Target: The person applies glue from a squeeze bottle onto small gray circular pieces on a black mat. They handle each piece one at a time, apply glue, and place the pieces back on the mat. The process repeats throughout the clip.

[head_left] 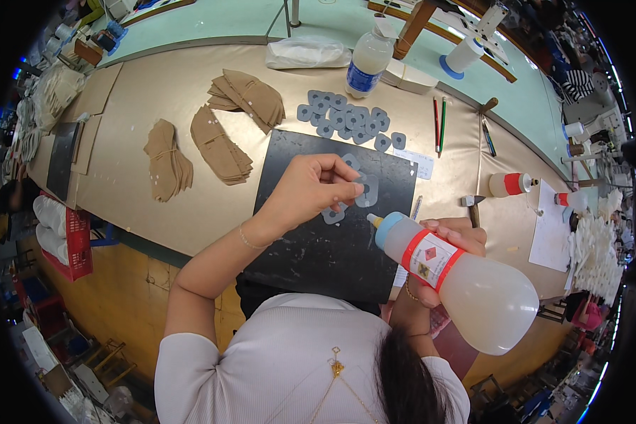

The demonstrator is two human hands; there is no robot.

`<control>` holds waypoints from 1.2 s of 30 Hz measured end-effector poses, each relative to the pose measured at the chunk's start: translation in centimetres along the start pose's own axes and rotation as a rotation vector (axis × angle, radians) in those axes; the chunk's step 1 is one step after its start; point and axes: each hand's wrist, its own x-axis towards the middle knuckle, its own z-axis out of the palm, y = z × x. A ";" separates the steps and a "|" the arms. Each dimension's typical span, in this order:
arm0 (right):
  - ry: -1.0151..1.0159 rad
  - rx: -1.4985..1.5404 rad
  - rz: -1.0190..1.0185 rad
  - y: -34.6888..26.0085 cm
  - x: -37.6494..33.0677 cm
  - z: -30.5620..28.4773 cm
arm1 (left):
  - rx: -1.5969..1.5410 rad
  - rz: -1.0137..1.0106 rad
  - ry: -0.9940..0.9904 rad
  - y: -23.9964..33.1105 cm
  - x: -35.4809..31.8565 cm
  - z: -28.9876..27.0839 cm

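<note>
My right hand (465,233) is wrapped round a squeeze bottle (491,300) of cloudy pale liquid with a red-edged label. The bottle lies tilted, its light blue cap and narrow nozzle toward my left hand. My left hand (316,185) has thumb and index finger pinched together at the edge of a grey rounded-square patch (367,191) with a dark centre. Whether the fingertips grip that patch or something smaller cannot be made out. More grey patches (334,216) lie under and beside this hand on a black board (311,261).
Beyond the board lies a heap of grey patches (357,121), with a clear bottle (369,60) behind. Brown cut-piece stacks (220,145) sit left. Pencils (439,127), a hammer (471,203) and a red-banded bottle (509,184) are right. A red basket (79,244) stands at the table's left edge.
</note>
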 end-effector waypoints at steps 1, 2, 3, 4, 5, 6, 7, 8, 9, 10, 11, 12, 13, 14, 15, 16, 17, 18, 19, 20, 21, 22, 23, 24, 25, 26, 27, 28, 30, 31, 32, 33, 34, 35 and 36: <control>-0.004 -0.002 0.000 0.0 0.0 0.0 | 0.014 -0.010 0.004 -0.1 0.2 -0.2; -0.008 -0.004 0.000 0.1 0.1 0.0 | 0.035 0.002 0.024 -0.4 0.6 -0.4; -0.004 0.000 -0.004 0.2 0.1 -0.1 | 0.058 0.014 0.042 -0.8 1.4 -0.8; 0.000 0.005 -0.010 0.4 0.0 -0.1 | 0.081 0.028 0.060 -1.3 2.2 -1.4; 0.004 0.010 -0.016 0.5 0.0 -0.2 | 0.124 0.030 0.101 -1.7 3.3 -2.0; 0.000 0.006 -0.007 0.6 0.0 -0.3 | 0.168 0.031 0.138 -2.2 4.6 -2.9; -0.007 0.002 0.002 0.5 0.0 -0.5 | 0.210 0.034 0.176 -2.7 6.0 -3.8; -0.016 0.006 0.010 0.5 0.1 -0.5 | 0.253 0.037 0.205 -3.2 7.3 -4.9; -0.022 0.002 0.016 0.4 0.2 -0.5 | 0.294 0.040 0.230 -3.8 8.7 -6.1; -0.028 -0.003 0.024 0.3 0.2 -0.5 | 0.335 0.042 0.255 -4.5 9.9 -7.1; -0.038 -0.002 0.031 0.3 0.2 -0.4 | 0.477 0.156 0.365 -5.5 10.9 -8.0; -0.052 -0.008 0.017 0.4 0.2 -0.7 | 0.620 0.270 0.466 -5.6 11.5 -8.2; -0.067 -0.011 0.003 0.6 0.1 -1.1 | 0.761 0.386 0.569 -5.9 11.9 -8.5; -0.083 -0.013 -0.012 0.8 0.1 -1.3 | 0.798 0.387 0.570 -6.4 11.7 -8.6; -0.059 -0.058 -0.045 1.3 0.1 -1.5 | 0.834 0.391 0.556 -5.7 10.9 -7.4; -0.032 -0.099 -0.078 1.6 0.1 -1.6 | 0.873 0.394 0.543 -4.8 9.7 -6.5; -0.007 -0.135 -0.110 1.7 0.0 -1.6 | 0.851 0.302 0.390 -3.9 8.3 -5.9; 0.050 -0.137 -0.064 1.5 -0.3 -1.4 | 0.825 0.211 0.236 -2.9 7.0 -5.1; 0.099 -0.132 -0.020 1.3 -0.2 -0.7 | 0.790 0.117 0.092 -2.6 5.7 -4.7; 0.147 -0.127 0.024 1.1 -0.2 -0.4 | 0.829 0.156 0.059 -3.3 4.7 -4.3; 0.143 -0.100 0.013 1.1 -0.2 -0.3 | 0.871 0.197 0.031 -4.2 3.5 -4.1; 0.141 -0.078 0.003 1.3 -0.3 -0.2 | 0.913 0.239 -0.002 -5.0 2.6 -3.8; 0.139 -0.056 -0.007 1.4 -0.3 -0.2 | 0.956 0.260 0.040 -5.6 1.9 -3.4; 0.105 -0.063 0.001 1.3 -0.4 -0.5 | 0.998 0.282 0.080 -6.2 1.3 -2.9; 0.069 -0.069 0.010 1.2 -0.5 -0.8 | 1.038 0.303 0.123 -6.7 0.8 -2.5; 0.033 -0.076 0.018 1.1 -0.5 -1.0 | 1.059 0.319 0.163 -7.3 0.5 -2.1; 0.032 -0.070 0.020 1.0 -0.6 -0.9 | 1.079 0.336 0.202 -7.9 0.4 -1.7; 0.032 -0.064 0.022 0.9 -0.7 -0.8 | 1.099 0.353 0.242 -8.3 0.3 -1.4; 0.028 -0.060 0.022 0.8 -0.9 -0.9 | 1.110 0.361 0.274 -8.7 0.2 -0.8; 0.024 -0.062 0.020 0.7 -1.0 -1.0 | 1.107 0.357 0.276 -8.8 0.2 -0.6; 0.020 -0.063 0.019 0.6 -1.1 -1.2 | 1.104 0.352 0.278 -9.0 0.1 -0.4; 0.013 -0.074 0.007 0.6 -1.1 -1.3 | 1.076 0.355 0.260 -9.3 -0.1 -0.4; 0.005 -0.084 -0.005 0.6 -1.0 -1.5 | 1.047 0.357 0.241 -9.7 -0.3 -0.3; -0.003 -0.094 -0.017 0.6 -1.0 -1.6 | 1.019 0.359 0.223 -9.9 -0.5 -0.2; 0.008 -0.081 -0.018 0.5 -1.0 -1.5 | 0.999 0.331 0.210 -9.9 -0.8 -0.1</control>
